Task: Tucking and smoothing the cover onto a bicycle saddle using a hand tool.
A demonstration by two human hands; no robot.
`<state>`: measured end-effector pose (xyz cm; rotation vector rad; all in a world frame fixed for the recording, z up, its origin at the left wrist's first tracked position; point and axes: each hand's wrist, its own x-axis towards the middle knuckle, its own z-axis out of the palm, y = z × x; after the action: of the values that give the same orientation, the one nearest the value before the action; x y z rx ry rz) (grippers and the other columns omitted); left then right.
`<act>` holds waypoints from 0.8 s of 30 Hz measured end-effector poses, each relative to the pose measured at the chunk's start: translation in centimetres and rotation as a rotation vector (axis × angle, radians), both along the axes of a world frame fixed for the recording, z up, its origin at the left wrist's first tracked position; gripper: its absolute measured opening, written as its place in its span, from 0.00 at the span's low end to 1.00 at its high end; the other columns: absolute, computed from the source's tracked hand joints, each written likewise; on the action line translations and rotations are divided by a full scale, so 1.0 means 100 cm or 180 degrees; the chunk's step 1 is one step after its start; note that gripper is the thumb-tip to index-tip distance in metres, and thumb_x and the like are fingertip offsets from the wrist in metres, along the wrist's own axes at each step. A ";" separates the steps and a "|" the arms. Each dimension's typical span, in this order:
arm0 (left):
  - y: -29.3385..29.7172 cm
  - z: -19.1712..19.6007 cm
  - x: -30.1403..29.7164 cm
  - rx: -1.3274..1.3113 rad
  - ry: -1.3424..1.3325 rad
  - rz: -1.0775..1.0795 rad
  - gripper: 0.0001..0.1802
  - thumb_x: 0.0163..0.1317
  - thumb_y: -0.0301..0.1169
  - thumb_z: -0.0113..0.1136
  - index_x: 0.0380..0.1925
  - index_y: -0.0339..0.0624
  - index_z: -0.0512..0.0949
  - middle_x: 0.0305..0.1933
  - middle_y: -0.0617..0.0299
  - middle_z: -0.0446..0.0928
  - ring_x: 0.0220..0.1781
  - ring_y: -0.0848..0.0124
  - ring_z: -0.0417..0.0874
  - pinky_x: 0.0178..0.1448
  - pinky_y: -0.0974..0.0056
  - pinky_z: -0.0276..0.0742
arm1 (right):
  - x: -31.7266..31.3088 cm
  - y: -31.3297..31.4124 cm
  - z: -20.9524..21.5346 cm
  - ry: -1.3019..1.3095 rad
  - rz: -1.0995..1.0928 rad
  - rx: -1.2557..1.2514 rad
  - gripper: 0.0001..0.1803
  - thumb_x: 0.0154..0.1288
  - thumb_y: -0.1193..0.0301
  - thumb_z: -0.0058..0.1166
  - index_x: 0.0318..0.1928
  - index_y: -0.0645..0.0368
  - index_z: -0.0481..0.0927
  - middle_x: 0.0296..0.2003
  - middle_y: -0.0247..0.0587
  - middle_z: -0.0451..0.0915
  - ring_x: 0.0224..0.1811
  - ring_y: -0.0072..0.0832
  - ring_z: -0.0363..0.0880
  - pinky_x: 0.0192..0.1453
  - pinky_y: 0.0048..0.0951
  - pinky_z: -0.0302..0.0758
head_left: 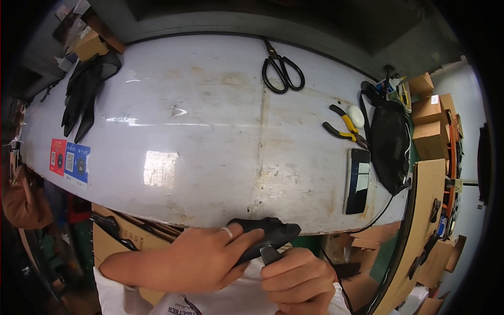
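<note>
At the table's near edge, my left hand [207,257], with a ring on one finger, is closed on a black moulded piece [281,233] that looks soft and rubbery. Beside it my right hand [302,281] is a fist around a knife [270,255]. Only its short, flat, slanted grey blade shows; the handle is hidden in my fingers. The blade lies close to the black piece, but I cannot tell whether they touch. Both hands are held in front of my white shirt.
On the white table [210,115] lie black-handled scissors [282,73], yellow-and-black pliers [346,126], a white oval object [356,116], a phone [358,181] and a black bag [388,144]. Long black pieces [84,94] rest at far left. Cardboard boxes [430,131] stand at right.
</note>
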<state>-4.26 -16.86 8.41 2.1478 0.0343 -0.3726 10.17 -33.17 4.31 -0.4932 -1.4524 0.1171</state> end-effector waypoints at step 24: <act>-0.054 -0.065 -0.059 -0.1789 -0.1248 0.1058 0.41 0.65 0.16 0.64 0.79 0.30 0.64 0.66 0.39 0.82 0.38 0.57 0.91 0.40 0.65 0.85 | -0.071 0.002 -0.017 0.0784 -0.0486 0.0293 0.12 0.67 0.75 0.65 0.29 0.62 0.76 0.22 0.44 0.78 0.21 0.37 0.79 0.31 0.46 0.84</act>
<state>-10.11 -22.29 1.86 1.5860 0.0548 0.2177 3.11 -33.01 2.65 -0.4945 -1.1698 -0.0108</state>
